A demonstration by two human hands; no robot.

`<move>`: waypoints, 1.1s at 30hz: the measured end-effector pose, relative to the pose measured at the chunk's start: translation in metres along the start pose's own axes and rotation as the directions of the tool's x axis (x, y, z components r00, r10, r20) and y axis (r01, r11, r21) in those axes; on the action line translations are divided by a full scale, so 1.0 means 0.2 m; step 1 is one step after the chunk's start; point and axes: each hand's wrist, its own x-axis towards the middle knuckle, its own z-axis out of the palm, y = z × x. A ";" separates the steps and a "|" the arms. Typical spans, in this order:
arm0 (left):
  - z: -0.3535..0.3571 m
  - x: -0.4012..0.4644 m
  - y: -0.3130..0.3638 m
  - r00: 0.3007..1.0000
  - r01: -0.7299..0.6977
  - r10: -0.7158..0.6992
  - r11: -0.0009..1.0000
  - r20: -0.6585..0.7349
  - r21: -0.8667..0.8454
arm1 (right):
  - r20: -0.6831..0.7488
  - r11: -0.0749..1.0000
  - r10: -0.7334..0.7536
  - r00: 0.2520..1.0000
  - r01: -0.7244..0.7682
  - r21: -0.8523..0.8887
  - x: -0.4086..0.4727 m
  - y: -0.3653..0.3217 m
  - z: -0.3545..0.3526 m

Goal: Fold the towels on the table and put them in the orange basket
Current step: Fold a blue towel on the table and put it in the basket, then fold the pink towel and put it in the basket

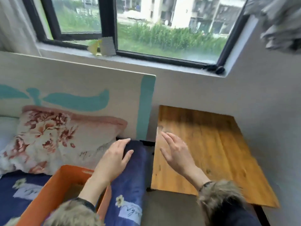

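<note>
Both hands beyond orange basket

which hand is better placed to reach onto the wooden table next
Right. The right hand is already over the near left part of the wooden table, fingers open and holding nothing. The left hand is off to the side over the blue bedding, beside the orange basket.

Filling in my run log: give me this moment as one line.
left hand: open, over blue bedding | right hand: open, over wooden table | no towel visible on table | orange basket: on bed, contents unclear
</note>
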 end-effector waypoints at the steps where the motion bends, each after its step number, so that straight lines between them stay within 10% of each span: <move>1: 0.05 0.03 0.11 0.998 -0.058 0.059 0.998 0.028 -0.021 | -0.029 0.998 0.062 0.998 -0.062 -0.001 -0.09 0.08 -0.06; 7: 0.38 0.05 0.82 0.895 -0.395 0.404 0.915 0.189 -0.085 | -0.204 0.915 0.397 0.895 -0.404 0.006 -0.78 0.53 -0.41; 15: 0.84 -0.49 1.81 0.598 -0.679 0.736 0.676 0.317 -0.287 | -0.367 0.635 0.729 0.578 -0.771 0.048 -2.07 0.76 -0.76; 33: 1.46 -2.50 3.19 -0.340 -0.668 0.879 0.024 0.334 -0.744 | -0.510 -0.170 0.802 -0.309 -0.938 0.302 -4.44 0.24 -0.93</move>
